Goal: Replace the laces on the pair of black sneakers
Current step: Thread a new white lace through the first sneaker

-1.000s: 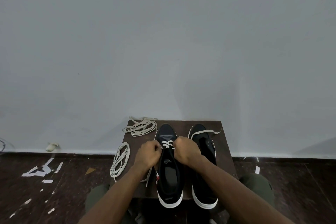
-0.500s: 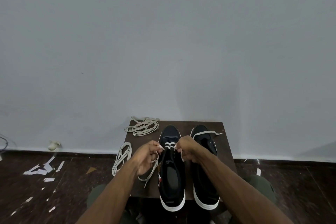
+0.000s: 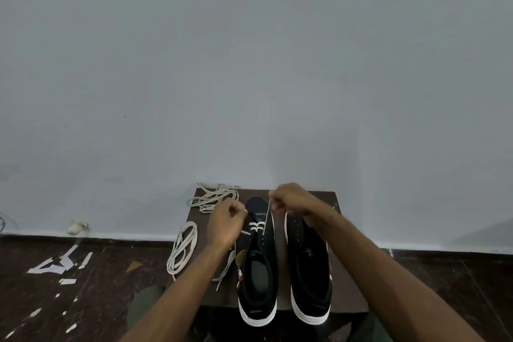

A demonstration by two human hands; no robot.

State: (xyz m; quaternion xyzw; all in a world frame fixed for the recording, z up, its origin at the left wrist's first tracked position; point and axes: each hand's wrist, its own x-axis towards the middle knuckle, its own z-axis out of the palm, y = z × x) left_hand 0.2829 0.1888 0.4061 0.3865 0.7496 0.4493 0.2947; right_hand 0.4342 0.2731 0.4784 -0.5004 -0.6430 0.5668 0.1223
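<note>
While two black sneakers (image 3: 283, 264) stand side by side at the bench's (image 3: 348, 280) near edge, both hands, left (image 3: 226, 223) and right (image 3: 291, 198), pinch one white lace (image 3: 265, 221) threaded through the left sneaker; two spare lace bundles (image 3: 194, 219) lie along its left edge

Right hand (image 3: 291, 198) hiding right sneaker's (image 3: 308, 266) toe, tongue print illegible, forearms cut by bottom edge

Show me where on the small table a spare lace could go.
Bare wood shows on the table right of the right sneaker, and a small patch at the left front, below the coiled lace. The back left is crowded by the loose lace pile; the sneakers fill the middle.
</note>
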